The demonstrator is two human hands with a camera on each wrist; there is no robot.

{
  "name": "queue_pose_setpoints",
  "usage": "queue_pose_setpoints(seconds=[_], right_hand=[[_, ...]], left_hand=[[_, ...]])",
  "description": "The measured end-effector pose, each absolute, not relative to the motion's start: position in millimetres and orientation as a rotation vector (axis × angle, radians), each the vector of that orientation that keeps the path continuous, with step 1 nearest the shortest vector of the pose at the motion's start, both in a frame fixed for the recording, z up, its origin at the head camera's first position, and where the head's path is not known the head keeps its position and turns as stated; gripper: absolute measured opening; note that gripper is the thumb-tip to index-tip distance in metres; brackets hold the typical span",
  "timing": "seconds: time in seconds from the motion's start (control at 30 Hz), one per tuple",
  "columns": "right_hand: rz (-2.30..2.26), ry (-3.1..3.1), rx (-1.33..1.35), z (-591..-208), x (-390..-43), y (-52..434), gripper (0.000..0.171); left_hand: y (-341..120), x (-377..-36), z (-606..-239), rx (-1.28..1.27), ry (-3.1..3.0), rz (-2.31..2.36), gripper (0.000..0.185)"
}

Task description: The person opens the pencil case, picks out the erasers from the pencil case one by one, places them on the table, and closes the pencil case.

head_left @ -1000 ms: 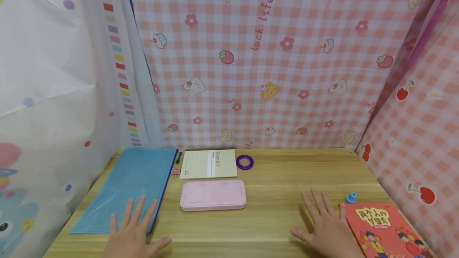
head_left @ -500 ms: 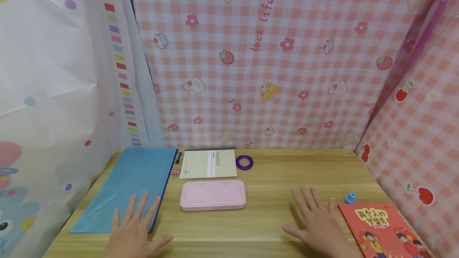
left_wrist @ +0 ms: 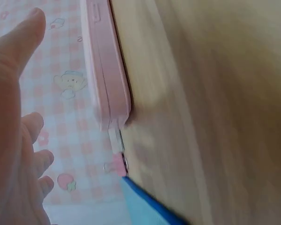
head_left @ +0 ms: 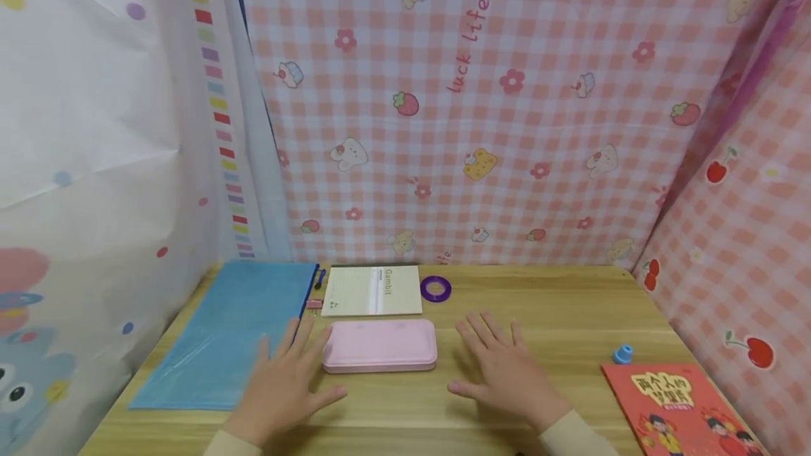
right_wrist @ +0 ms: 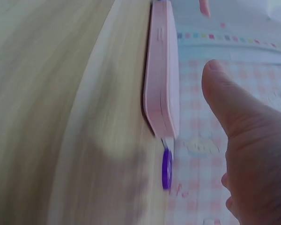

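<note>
Now both hands have drawn inward since a moment ago — the left hand and right hand flank the flat pink rectangular plastic case at its 9 and 3 o'clock, fingers spread wide, holding nothing. It lies mid-worktop, seemingly about to be grasped. At its 12 o'clock, a cream notepad reads "Gambit" — the gingham cloth says "luck life".

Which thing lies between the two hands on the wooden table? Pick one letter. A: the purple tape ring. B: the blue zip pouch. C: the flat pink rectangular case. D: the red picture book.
C: the flat pink rectangular case lies between the left hand and the right hand in the head view.
</note>
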State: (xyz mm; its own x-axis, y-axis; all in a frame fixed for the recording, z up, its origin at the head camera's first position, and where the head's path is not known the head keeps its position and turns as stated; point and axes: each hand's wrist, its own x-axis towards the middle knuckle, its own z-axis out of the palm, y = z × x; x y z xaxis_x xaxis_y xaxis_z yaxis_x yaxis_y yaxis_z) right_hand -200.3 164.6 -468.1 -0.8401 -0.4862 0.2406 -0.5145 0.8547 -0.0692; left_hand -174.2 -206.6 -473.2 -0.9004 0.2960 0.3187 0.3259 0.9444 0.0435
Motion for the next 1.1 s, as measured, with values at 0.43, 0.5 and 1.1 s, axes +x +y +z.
queue_pose_setpoints(seconds=[0.43, 0.5, 1.1], right_hand=[[0.31, -2.876, 0.989, -479.6, -241.4, 104.1, 0.086], [0.308, -2.871, 1.017, -484.3, -247.4, 98.8, 0.085], [0.331, -2.83, 1.09, -499.6, -256.1, 74.3, 0.08]], left_hand=[[-171.7, -226.8, -486.8, -0.551, -2.924, -0.271, 0.097], [-168.3, -232.1, -490.1, -0.56, -2.964, -0.261, 0.099], [-154.5, -240.7, -501.5, -0.605, -2.982, -0.344, 0.098]])
